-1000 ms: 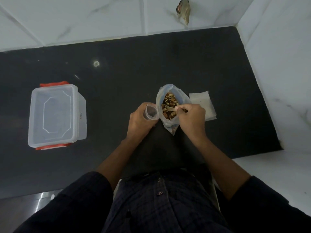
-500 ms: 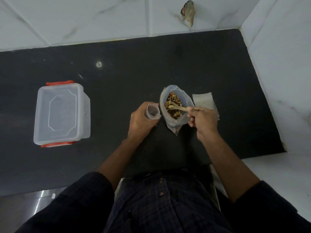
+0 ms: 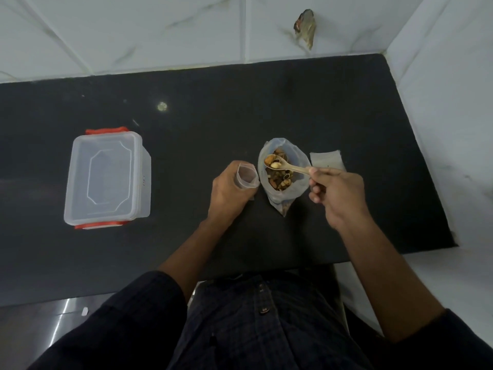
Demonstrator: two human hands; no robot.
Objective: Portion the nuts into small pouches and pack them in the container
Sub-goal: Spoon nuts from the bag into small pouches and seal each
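Fingers (image 3: 316, 182) of the right hand (image 3: 337, 194) were pinched on the handle end of a small spoon (image 3: 286, 166), and the bowl of it was loaded with a few nuts (image 3: 274, 163), held right over the open mouth of the big nut bag (image 3: 282, 180). That bag stood on the dark surface (image 3: 240, 108) between the two hands, top folded open, more nuts visible inside.

Left hand (image 3: 229, 192) was curled around a small clear pouch (image 3: 247, 178), holding its mouth open in a round shape, just beside the bag's left edge. Pouch looked empty as far as I could tell.

Container (image 3: 106, 177) sat well off to the left with its clear lid on and red clips at both ends. Flat stack of spare pouches (image 3: 326, 160) lay just behind the right hand.

Couldn't read any label or writing anywhere.
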